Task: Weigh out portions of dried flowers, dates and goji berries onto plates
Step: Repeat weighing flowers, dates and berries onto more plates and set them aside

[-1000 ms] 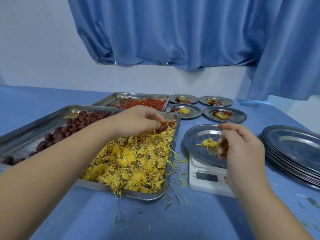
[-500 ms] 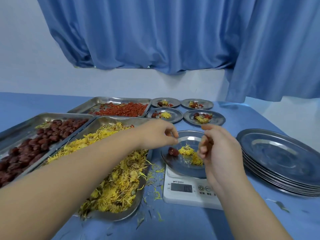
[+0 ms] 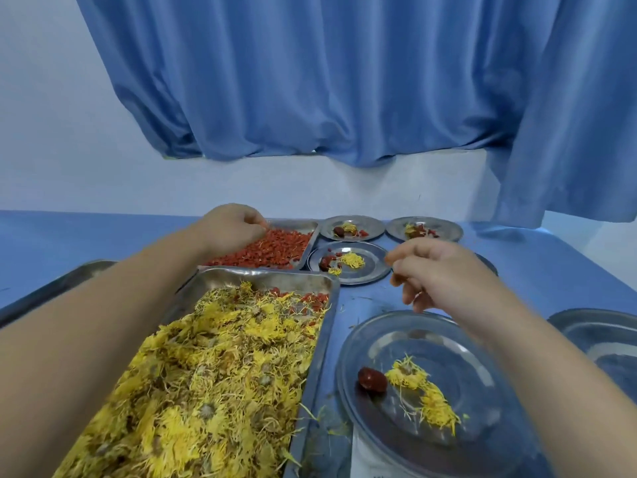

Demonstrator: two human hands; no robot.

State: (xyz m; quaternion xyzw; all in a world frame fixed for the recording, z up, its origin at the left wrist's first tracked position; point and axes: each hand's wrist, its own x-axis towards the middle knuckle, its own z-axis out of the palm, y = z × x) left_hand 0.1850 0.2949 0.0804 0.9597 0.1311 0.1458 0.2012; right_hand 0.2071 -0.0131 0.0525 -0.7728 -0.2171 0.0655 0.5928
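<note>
The left hand (image 3: 231, 229) reaches to 12 o'clock, over the far edge of the goji tray (image 3: 306, 251). Its fingers (image 3: 256, 225) are curled with the tips bunched just above the goji berries (image 3: 272, 251); whether they hold any cannot be told. The right hand (image 3: 437, 274) hovers at about 1 o'clock, above the surface (image 3: 551, 263) between the near plate (image 3: 431, 339) and the filled plates. Its fingers hang loosely curled and released, with nothing seen in them.

The near plate lies at 4 o'clock, with a pale strip of the scale (image 3: 365, 457) showing below its near-left rim. It carries one date (image 3: 371, 379) and, touching the date at its 3 o'clock side, a small heap of flowers (image 3: 424, 391). No berries show on it.

The flower tray (image 3: 327, 339) fills the near left at 7 o'clock, heaped with yellow dried flowers, a few red berries scattered at its far end. The goji tray stands just behind it. A third tray's rim (image 3: 51, 291) shows at 9 o'clock, mostly hidden by the left forearm.

Three filled plates (image 3: 375, 267) sit at 12 to 1 o'clock, each with date, flowers and berries. A plate stack (image 3: 599, 332) is at 3 o'clock. A blue curtain (image 3: 310, 81) hangs behind.
</note>
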